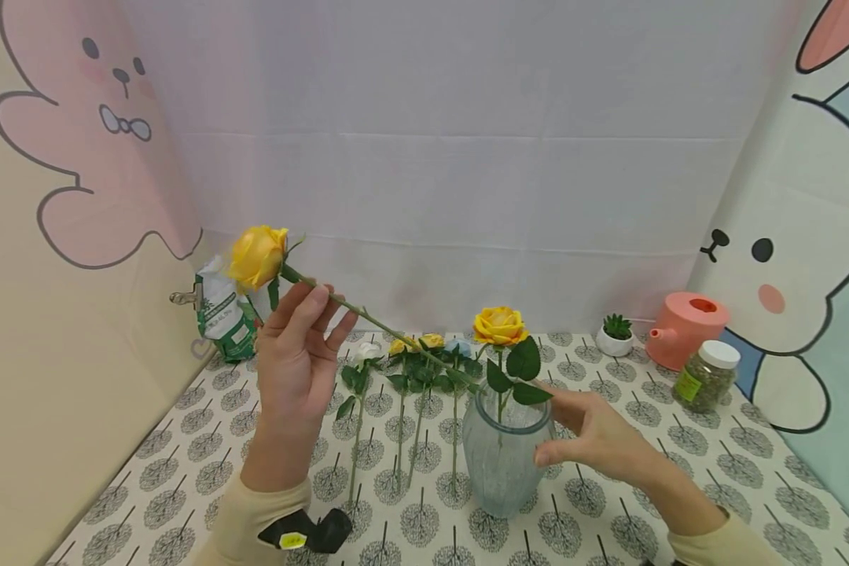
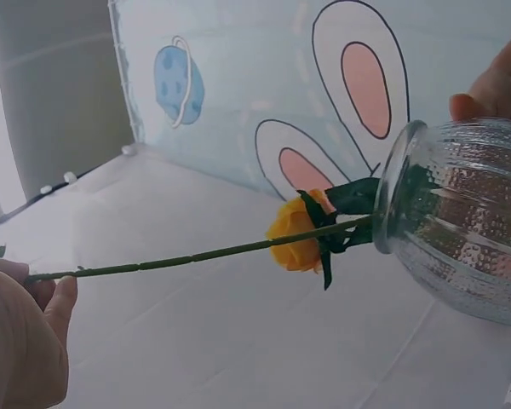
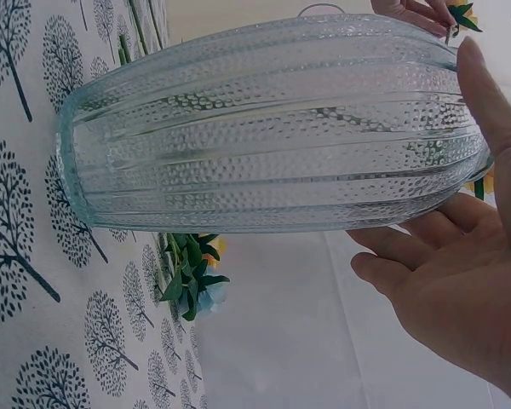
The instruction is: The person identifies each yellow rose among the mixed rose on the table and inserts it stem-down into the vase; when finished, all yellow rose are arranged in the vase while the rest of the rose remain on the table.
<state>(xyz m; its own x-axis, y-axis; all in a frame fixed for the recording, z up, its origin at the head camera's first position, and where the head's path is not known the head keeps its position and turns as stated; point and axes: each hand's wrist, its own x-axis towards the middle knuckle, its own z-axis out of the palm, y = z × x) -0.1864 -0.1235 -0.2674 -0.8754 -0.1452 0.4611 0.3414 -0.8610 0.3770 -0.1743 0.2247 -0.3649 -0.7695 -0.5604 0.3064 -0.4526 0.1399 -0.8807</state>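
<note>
My left hand [image 1: 310, 308] is raised at the left and pinches the long green stem [image 2: 196, 256] of a yellow rose [image 1: 258, 255]. The stem slants down to the right, and its lower end reaches the rim of a ribbed glass vase [image 1: 502, 460]. A second yellow rose [image 1: 498, 325] stands upright in that vase [image 2: 460, 230]. My right hand [image 1: 560, 423] is beside the vase on its right, fingers fairly straight, with the thumb against the glass [image 3: 272, 136]. The rest of the right hand [image 3: 460, 290] stays a little off the vase wall.
Several small white, yellow and blue roses [image 1: 410, 369] lie on the tree-print cloth [image 1: 644, 487] left of the vase. A clipped green-white bag [image 1: 219, 310] leans at the back left. A potted succulent [image 1: 614, 334], pink watering can [image 1: 686, 328] and lidded jar [image 1: 707, 376] stand back right.
</note>
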